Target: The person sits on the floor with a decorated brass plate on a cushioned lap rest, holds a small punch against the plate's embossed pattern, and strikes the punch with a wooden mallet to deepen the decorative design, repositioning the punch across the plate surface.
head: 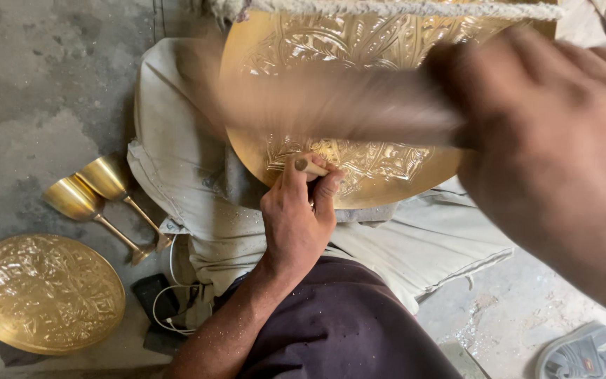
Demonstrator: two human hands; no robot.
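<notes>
Floor: grey concrete [50, 77], dusty and stained, with a pale cloth [191, 175] spread over my lap as a working pad.
Left hand: my left hand [296, 217] is closed around a small chisel [310, 167], its blunt top poking out above my thumb and its tip set on the brass plate [359, 161].
Right hand: my right hand [562, 147] is wrapped tight on a hammer handle [345, 105], blurred in mid swing across the plate.
Doing it well: I judge the blow should land square on the chisel head, with the chisel kept steady on the pattern line and my fingers low, clear of the strike.
Plate position: it rests on the cloth over my knees, tilted toward me, its upper edge under a frayed cord [401, 8].
Plate look: round, golden, shiny, covered in embossed leaf and flower relief with a smooth plain rim.
Nearby: two brass goblets [96, 186] lie tipped on the floor at my left, just above a second embossed plate [43, 291]; a white cable [166, 302] and a grey sandal [587, 354] sit near my legs.
</notes>
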